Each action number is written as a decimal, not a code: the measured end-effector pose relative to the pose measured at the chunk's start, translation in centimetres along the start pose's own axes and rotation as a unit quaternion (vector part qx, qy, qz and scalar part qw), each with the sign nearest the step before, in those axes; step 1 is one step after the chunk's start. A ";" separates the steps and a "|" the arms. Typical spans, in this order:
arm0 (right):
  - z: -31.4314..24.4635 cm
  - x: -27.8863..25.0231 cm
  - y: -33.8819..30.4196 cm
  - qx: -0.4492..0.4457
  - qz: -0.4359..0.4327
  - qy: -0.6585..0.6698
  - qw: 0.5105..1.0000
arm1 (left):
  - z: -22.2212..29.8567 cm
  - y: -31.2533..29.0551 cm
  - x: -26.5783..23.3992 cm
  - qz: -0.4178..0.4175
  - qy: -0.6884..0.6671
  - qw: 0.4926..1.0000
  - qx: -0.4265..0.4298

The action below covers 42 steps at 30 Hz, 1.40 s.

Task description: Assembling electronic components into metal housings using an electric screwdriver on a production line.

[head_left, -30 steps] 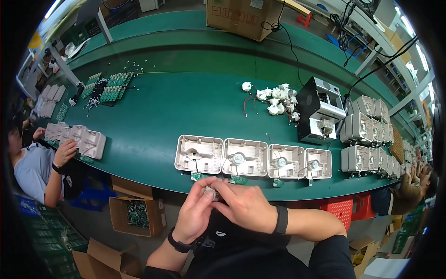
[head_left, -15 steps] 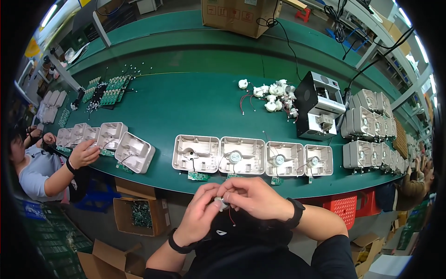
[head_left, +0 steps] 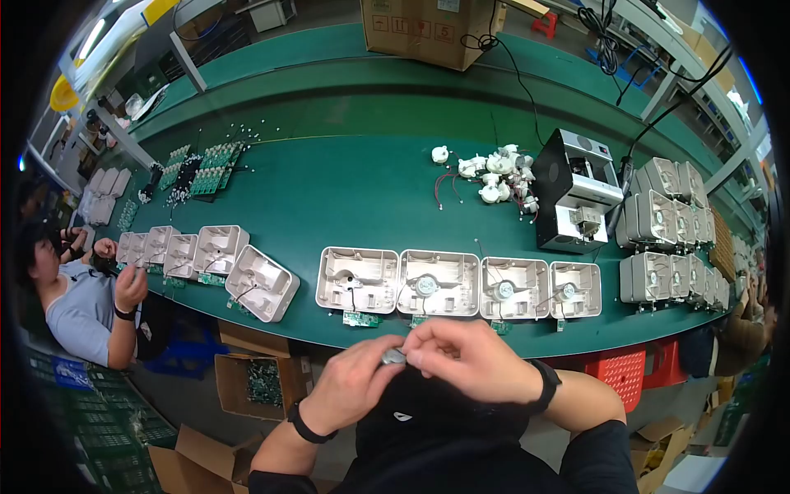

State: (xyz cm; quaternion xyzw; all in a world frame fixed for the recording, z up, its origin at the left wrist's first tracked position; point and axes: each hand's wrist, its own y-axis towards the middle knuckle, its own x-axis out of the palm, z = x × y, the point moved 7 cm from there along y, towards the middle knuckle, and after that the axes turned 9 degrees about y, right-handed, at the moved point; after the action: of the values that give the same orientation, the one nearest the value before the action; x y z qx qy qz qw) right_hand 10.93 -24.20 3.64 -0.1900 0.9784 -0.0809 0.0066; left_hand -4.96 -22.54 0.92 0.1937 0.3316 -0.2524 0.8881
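Observation:
Above my lap, just off the table's front edge, my left hand [head_left: 352, 380] pinches a small round grey-white part [head_left: 393, 356] between thumb and fingers. My right hand [head_left: 465, 362] is closed at the part's right edge; whatever its fingertips grip is hidden. Ahead of my hands stand open off-white plastic housings [head_left: 357, 281] in a row. The leftmost has a round hole and no disc; the others each hold a round disc-shaped unit [head_left: 426, 286]. A green circuit board [head_left: 360, 319] hangs by wires at the front of the leftmost housing.
White round parts with red wires [head_left: 497, 171] lie heaped beside a black-and-silver bench machine [head_left: 578, 193]. Stacked housings [head_left: 658, 216] stand at the right. More housings [head_left: 263, 282] and circuit boards [head_left: 218, 167] are at the left, near a co-worker [head_left: 78, 309]. A red stool [head_left: 621, 379] is below the table.
My right hand has shifted slightly to the right, its fingers more curled. The red wire hanging below the part no longer shows. The co-worker's raised hand has drawn back to the left.

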 end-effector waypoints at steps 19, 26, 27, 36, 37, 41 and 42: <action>5.4 6.8 8.3 -0.141 0.060 -0.362 0.919 | -11.6 1.3 -3.5 0.133 -0.228 0.953 -0.150; 5.2 7.1 8.9 -0.142 0.009 -0.399 0.906 | -10.0 3.2 -5.4 0.107 -0.039 0.989 -0.089; 5.1 7.1 8.8 -0.151 0.010 -0.409 0.900 | -9.9 3.7 -5.3 0.099 -0.025 0.991 -0.083; 5.5 7.2 8.9 -0.181 0.011 -0.440 0.879 | -9.6 6.5 -4.7 0.054 0.147 0.986 0.053; 5.6 7.2 8.8 -0.184 0.010 -0.444 0.877 | -9.6 6.7 -4.4 0.050 0.169 0.982 0.068; 6.0 6.5 8.5 -0.173 0.006 -0.462 0.870 | -9.1 7.5 -3.4 0.059 0.203 0.975 0.072; 5.7 6.4 8.0 -0.165 0.014 -0.466 0.869 | -8.6 7.8 -3.1 0.056 0.196 0.976 0.081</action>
State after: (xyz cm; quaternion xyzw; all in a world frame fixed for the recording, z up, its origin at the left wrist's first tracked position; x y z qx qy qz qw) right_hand 2.24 -20.13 -3.17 -0.1903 0.8634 0.1794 0.4314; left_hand -6.70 -10.96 -1.67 0.3286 0.4661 -0.1854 0.8002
